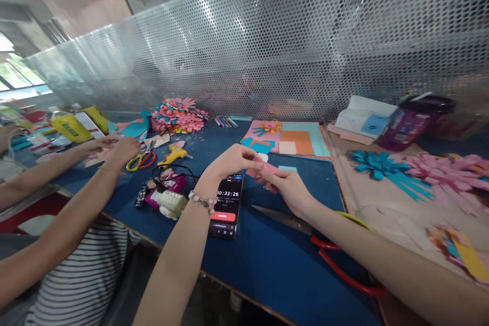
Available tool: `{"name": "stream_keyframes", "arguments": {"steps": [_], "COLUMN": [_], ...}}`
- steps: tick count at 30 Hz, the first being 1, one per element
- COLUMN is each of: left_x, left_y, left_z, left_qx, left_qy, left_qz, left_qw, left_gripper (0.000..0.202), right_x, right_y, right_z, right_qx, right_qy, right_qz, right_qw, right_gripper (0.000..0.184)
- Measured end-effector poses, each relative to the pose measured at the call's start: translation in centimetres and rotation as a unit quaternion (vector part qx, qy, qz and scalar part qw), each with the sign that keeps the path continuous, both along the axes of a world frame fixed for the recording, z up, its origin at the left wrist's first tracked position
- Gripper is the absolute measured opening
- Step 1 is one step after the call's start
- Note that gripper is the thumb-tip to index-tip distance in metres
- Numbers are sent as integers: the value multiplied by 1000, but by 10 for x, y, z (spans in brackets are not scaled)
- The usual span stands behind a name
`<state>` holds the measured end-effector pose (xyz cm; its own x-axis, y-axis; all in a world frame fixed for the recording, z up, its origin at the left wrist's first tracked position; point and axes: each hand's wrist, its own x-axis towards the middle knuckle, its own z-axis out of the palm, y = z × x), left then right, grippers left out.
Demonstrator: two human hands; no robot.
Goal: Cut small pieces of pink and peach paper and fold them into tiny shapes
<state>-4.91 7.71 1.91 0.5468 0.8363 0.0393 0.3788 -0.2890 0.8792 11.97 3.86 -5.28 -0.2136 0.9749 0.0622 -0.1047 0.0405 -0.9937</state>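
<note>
My left hand and my right hand meet over the blue table, both pinched on a small pink paper piece. A bead bracelet circles my left wrist. Just below my left hand lies a phone showing a running timer. Red-handled scissors lie under my right forearm, blades pointing left.
A person in a striped shirt works at the left, both hands near yellow-and-red scissors. A yellow glue gun, a pile of paper flowers, coloured sheets, large paper flowers and a perforated metal screen surround the area.
</note>
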Motion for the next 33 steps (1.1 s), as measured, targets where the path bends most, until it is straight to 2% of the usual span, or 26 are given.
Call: {"name": "stream_keyframes", "arguments": {"steps": [7,19,25,33], "left_x": [-1,1,1,1], "left_y": [1,0,0,1], "left_z": [-1,0,-1,0], "left_qx": [-26,-4,-1,11], "left_qy": [-26,-6,-8,3], "left_qz": [-18,-22,-24,-22], "left_qw": [999,1000,1000,1000], "left_gripper": [21,23,24,24], "right_x": [-1,0,-1,-2], "right_y": [-1,3,0,-1], "right_z": [2,-4,1,3], "right_qx": [-8,6,-13,-5], "right_qy": [15,-1,17,-10], "right_qz": [10,11,32,16], "right_qw": [1000,1000,999,1000], "right_gripper": [33,32,30,30]}}
